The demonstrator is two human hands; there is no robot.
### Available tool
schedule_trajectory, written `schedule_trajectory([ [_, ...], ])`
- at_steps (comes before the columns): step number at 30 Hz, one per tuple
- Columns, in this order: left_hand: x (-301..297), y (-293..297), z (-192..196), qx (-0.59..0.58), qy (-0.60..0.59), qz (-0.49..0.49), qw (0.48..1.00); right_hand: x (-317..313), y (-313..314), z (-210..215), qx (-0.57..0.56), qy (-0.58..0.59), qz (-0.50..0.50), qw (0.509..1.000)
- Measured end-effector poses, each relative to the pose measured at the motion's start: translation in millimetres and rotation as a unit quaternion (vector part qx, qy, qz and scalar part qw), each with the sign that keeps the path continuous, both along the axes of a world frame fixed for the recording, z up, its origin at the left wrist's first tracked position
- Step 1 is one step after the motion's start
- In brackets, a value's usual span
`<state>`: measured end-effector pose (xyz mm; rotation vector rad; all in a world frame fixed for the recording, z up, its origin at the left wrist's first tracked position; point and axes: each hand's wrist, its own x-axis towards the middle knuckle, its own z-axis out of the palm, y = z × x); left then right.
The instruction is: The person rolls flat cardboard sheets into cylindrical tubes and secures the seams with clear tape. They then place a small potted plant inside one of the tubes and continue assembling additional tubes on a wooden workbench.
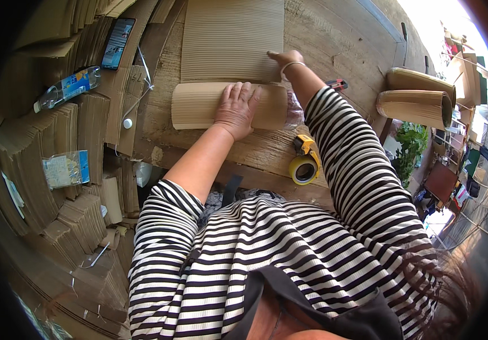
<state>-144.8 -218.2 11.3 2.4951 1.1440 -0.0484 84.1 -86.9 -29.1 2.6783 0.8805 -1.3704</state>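
Corrugated sheet (229, 39) on tabletop (334, 45), near end rolled; left hand (236, 107) flat, spread on roll (198, 106); right hand (284, 56) pinches sheet edge. Rolling underway; next needs even push forward.

You get strong daylight blown white at the upper right corner, even soft light on your wooden table (334, 39), dim shade over the stacked cardboard (40, 170) at left, heavy fisheye bending, black rim all round, hair blurred at lower right
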Motion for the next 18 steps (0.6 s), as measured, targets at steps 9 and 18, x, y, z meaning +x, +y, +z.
schedule_trajectory([
  [9,-1.3,-3.1,-2.1,-0.013,0.008,0.006,1.0,9.4,23.3,16.1,0.199,-0.165,0.302,0.918],
  [18,2.7,2.4,1.2,-0.011,-0.002,-0.006,1.0,60.3,40.1,33.7,0.077,-0.188,0.13,0.97],
])
